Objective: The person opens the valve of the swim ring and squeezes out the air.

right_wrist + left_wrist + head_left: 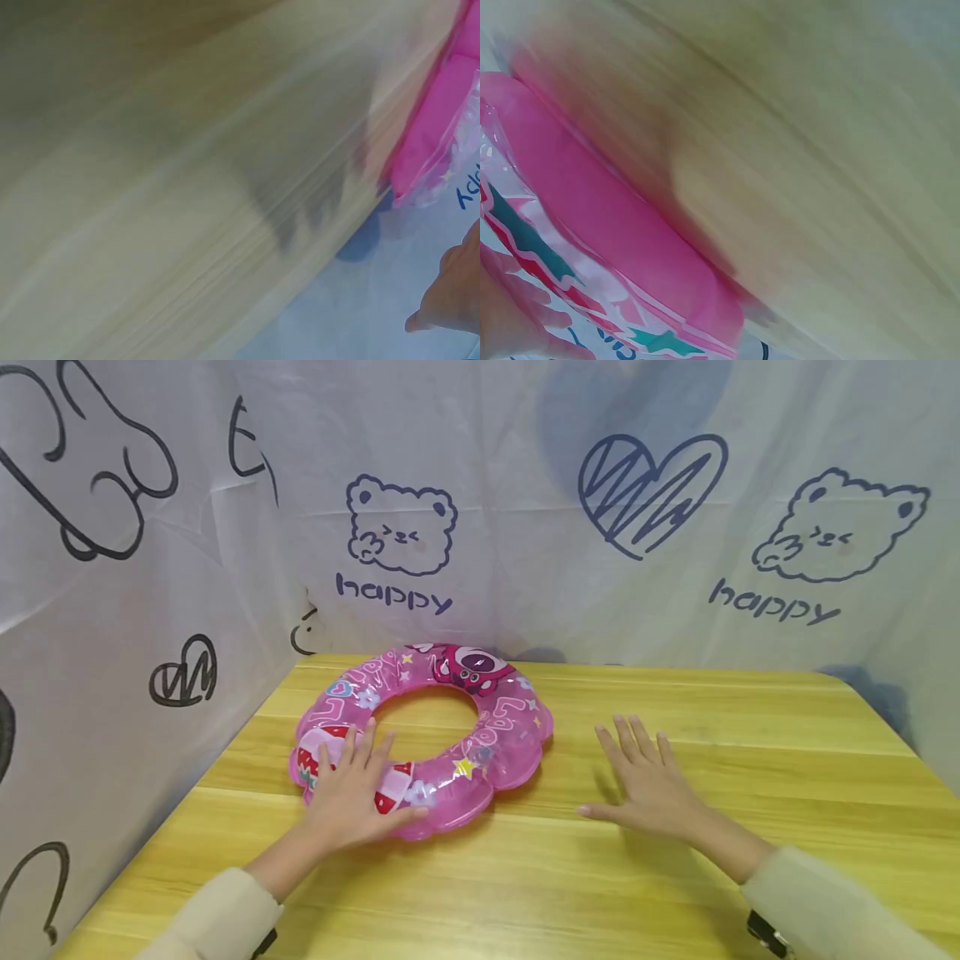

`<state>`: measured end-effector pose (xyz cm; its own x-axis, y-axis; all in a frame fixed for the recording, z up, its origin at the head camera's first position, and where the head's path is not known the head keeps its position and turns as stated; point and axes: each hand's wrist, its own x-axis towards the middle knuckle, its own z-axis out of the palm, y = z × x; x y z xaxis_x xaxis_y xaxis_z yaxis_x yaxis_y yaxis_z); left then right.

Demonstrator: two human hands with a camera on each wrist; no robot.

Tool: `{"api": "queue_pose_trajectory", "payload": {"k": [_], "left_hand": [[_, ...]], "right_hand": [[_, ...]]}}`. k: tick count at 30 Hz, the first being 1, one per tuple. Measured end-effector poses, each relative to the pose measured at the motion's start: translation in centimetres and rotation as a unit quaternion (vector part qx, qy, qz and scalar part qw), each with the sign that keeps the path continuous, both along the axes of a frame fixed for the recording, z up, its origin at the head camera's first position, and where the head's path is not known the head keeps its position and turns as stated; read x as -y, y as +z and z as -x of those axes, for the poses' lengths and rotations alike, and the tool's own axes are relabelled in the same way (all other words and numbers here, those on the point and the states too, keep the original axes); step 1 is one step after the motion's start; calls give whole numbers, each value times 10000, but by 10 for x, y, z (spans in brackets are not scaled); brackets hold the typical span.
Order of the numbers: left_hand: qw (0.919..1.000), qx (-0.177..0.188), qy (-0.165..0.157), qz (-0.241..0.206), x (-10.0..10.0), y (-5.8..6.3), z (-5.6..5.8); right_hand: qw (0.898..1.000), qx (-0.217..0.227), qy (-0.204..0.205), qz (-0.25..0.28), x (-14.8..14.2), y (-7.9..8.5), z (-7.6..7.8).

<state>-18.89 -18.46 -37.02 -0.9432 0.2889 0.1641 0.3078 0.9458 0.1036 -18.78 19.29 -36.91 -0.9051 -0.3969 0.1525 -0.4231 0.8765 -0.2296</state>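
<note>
A pink inflatable swim ring (517, 752) with a scalloped edge and printed bear, stars and strawberries lies on the wooden table (570, 893). My left hand (351, 793) is over its near left side, fingers spread and straight; whether it touches the ring I cannot tell. To the right of the ring, my right hand (652, 785) hovers above the table with its fingers spread, holding nothing. In the left wrist view the ring's pink side (622, 217) is close to the left hand (514, 315). The right wrist view shows the right hand (457, 292) apart from the ring (435, 127).
A white cloth (517, 560) printed with bears, hearts and the word happy hangs behind the table. Another stretch of cloth (217, 560) runs along the left side. Dark straps show at both sleeves (817, 893).
</note>
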Motion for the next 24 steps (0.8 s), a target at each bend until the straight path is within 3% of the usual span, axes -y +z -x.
{"api": "queue_pose_trajectory", "payload": {"k": [11,24], "left_hand": [[10000,-58,9,30,12,-7,-4],[9995,250,-89,-188,14,-12,-6]], "right_hand": [[9996,132,184,163,37,2,22],[9973,419,466,379,65,-6,31]]}}
